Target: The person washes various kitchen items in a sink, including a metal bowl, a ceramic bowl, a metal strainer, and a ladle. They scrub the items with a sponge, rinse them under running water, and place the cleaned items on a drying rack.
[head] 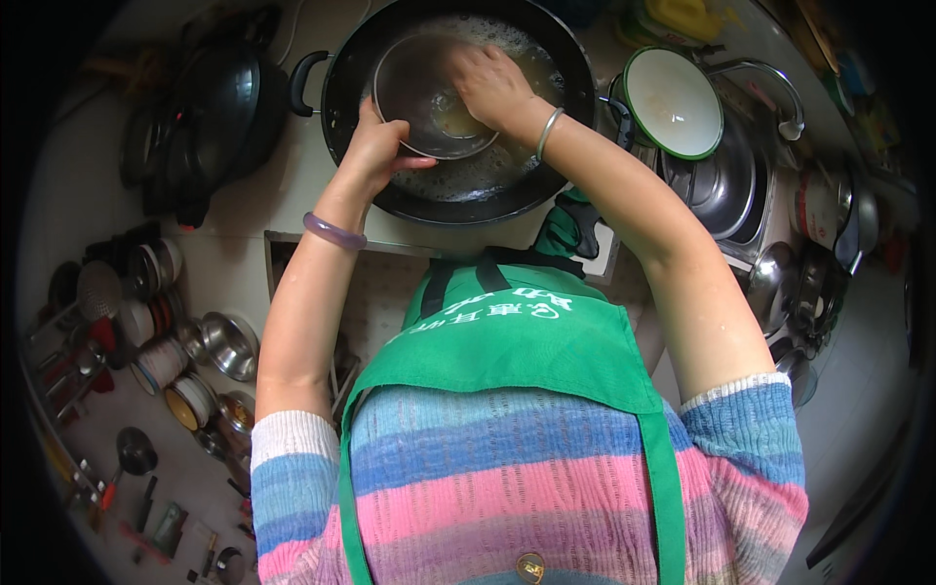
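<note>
A large black two-handled pan [475, 210] holds sudsy water [439, 187]. Over it, my left hand [378, 143] grips the near left rim of a dark round bowl [413, 77], tilted, with its thumb inside and other fingers around the outside. A little yellowish liquid sits in the bowl's low part. My right hand [488, 84] reaches into the bowl from the right with bent fingers. Its fingertips are blurred and turned away, so whether it holds a cloth or anything else is hidden.
Right of the pan, a white green-rimmed enamel basin [674, 101] leans by a sink [760, 208] with a curved faucet [793, 99]. Left stands a dark lidded pan [219, 110]. Steel bowls [229, 345] and other cookware crowd the lower left. A yellow jug [680, 20] is at the back.
</note>
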`<state>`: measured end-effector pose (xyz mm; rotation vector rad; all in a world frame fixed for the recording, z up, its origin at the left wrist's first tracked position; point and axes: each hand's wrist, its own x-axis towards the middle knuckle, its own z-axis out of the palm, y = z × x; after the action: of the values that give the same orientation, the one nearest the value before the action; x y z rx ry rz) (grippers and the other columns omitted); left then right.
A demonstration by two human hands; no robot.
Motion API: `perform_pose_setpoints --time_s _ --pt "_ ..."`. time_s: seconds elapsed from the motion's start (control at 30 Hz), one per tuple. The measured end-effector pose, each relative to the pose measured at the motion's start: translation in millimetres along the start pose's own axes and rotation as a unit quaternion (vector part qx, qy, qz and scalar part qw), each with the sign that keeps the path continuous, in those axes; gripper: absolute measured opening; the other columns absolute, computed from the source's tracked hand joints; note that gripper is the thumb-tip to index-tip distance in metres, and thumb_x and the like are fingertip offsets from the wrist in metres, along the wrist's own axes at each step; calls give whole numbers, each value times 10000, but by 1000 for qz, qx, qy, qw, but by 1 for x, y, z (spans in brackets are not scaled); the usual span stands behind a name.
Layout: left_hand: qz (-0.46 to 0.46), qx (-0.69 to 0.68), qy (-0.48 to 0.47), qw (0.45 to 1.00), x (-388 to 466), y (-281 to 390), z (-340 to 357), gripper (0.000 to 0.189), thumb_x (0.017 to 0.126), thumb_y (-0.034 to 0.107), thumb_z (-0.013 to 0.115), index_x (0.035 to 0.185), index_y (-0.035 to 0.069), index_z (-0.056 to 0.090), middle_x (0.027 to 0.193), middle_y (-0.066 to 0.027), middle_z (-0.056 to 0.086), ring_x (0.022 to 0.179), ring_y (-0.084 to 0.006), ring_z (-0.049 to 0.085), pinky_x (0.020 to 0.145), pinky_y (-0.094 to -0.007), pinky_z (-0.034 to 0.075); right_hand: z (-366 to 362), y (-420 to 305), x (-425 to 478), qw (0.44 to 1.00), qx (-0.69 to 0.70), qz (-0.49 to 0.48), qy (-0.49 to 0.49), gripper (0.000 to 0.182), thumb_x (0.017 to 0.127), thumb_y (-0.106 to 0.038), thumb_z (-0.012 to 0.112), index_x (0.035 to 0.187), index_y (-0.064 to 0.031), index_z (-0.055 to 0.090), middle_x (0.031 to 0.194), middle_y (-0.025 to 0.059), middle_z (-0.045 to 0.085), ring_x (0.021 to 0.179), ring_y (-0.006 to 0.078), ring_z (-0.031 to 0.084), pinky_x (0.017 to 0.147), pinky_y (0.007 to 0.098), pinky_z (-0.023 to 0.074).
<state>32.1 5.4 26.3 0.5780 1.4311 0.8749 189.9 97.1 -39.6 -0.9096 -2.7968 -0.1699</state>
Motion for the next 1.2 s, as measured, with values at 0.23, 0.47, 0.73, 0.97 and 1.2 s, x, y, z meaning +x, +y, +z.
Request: perform_pose_setpoints --time_s 0.23,0.47,0.73,0.97,1.2 --pt "165 44 117 978 17 -26 7 785 731 -114 326 1387 151 -13 1448 -88 122 1146 -308 434 561 -346 585 -6 -28 -21 976 134 38 -169 228 804 -210 469 815 -64 644 908 101 551 920 241 514 774 344 414" --pt "38 -45 37 998 17 -29 18 763 702 -116 329 1367 165 78 1300 -156 305 1020 -356 502 580 -421 584 27 -22 -19 964 154 205 -77 345 806 -148 462 1089 49 463 1125 200 454 1033 350 463 899 413 378" --pt "-43 -96 -69 992 17 -23 6 637 706 -96 388 1296 93 239 1120 -176 474 944 -302 565 714 -463 555 18 -41 5 809 579 87 50 495 804 -156 501 1260 -2 386 1310 225 334 1247 340 291 1032 378 251" --pt "30 -50 -3 998 16 -16 -6 760 646 -140 392 1308 135 140 1198 -166 388 971 -352 536 609 -438 578 -2 -21 -33 913 383 0 -143 267 805 -140 492 1038 -59 593 1052 121 517 987 304 511 889 367 408" --pt "88 57 75 992 14 -13 1 872 690 -97 417 1395 186 -13 1265 -192 330 986 -345 520 551 -347 585 1 1 -39 985 82 147 -38 135 766 -89 494 849 -23 579 929 151 522 813 273 570 691 352 512"
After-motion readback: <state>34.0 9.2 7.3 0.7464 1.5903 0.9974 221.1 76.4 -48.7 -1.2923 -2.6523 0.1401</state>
